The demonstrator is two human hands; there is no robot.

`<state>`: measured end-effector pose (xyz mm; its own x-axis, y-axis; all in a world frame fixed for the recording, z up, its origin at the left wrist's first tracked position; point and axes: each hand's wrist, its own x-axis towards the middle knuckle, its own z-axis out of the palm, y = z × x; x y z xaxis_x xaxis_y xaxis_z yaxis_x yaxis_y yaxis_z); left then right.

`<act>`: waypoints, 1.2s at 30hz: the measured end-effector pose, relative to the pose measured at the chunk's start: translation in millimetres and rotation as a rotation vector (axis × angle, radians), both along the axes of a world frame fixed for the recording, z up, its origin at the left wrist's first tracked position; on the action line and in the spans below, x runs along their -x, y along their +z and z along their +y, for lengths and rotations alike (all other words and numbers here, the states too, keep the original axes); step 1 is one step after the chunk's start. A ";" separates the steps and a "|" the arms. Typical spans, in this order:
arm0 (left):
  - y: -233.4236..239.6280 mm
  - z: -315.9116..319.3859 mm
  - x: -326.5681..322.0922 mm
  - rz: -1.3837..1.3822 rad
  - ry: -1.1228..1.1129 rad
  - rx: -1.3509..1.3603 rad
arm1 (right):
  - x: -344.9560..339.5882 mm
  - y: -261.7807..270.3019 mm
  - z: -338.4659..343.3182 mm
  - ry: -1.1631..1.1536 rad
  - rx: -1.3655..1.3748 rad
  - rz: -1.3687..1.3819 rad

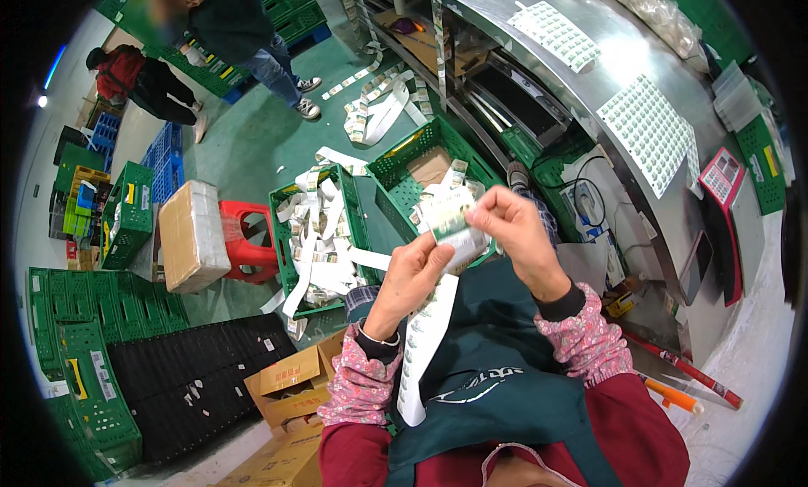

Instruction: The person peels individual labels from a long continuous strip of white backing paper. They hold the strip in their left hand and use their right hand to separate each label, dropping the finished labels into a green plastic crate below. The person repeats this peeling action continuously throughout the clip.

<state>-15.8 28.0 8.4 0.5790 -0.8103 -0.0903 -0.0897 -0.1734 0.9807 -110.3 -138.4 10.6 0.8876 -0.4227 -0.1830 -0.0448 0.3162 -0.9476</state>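
My left hand (407, 278) pinches a strip of printed labels (449, 225) by its lower left edge. At the right edge of the same strip, the thumb and forefinger of my right hand (514, 237) are closed on it. A long white label strip (420, 367) hangs over my dark green apron. Beyond my hands stands a green plastic crate (404, 155) with labels and a piece of cardboard inside. Left of it, another green crate (360, 222) is heaped with tangled label strips (322, 253), and a white band runs from there towards my left hand.
Label sheets (650, 130) and a red scale (723, 174) lie on the steel table (606, 20) at right. A red stool (249, 241) and a taped carton (196, 234) stand left; open cardboard boxes (290, 379) are lower left. Two people are at the upper left. Loose strips (382, 111) lie on the floor.
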 end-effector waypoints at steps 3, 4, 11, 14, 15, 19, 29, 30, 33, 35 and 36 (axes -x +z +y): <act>-6.4 5.8 -2.8 0.059 -0.134 -0.135 | -14.1 12.4 -3.9 -0.069 0.001 -0.071; -13.2 6.7 -0.8 0.099 -0.119 -0.087 | -17.5 14.3 -2.7 -0.082 -0.005 -0.096; -4.6 3.4 -6.3 0.291 0.123 0.039 | 12.2 -1.0 27.2 -0.093 0.399 -0.075; -6.9 1.8 -4.9 0.243 0.110 0.024 | 14.1 3.1 36.5 -0.132 0.516 -0.041; -6.5 2.4 -5.1 0.209 0.100 0.014 | 12.5 4.4 38.2 -0.154 0.571 -0.037; -7.8 -2.1 -1.1 0.098 0.138 0.037 | 8.7 4.6 44.6 -0.239 0.843 -0.051; -2.9 0.8 -2.6 0.114 0.017 0.095 | 3.1 -4.7 17.0 -0.080 0.298 -0.023; 1.5 -0.5 -1.6 0.165 -0.012 0.019 | -4.9 4.8 13.3 -0.125 0.291 -0.062; -7.1 -0.1 -2.6 0.020 -0.139 -0.108 | -35.1 22.3 4.1 -0.189 0.177 -0.175; -8.0 -3.2 -2.0 0.089 -0.076 -0.099 | -45.7 23.3 0.6 -0.193 0.096 -0.262; -10.2 -3.7 -4.4 0.096 -0.063 -0.075 | -46.8 19.3 0.4 -0.200 0.051 -0.249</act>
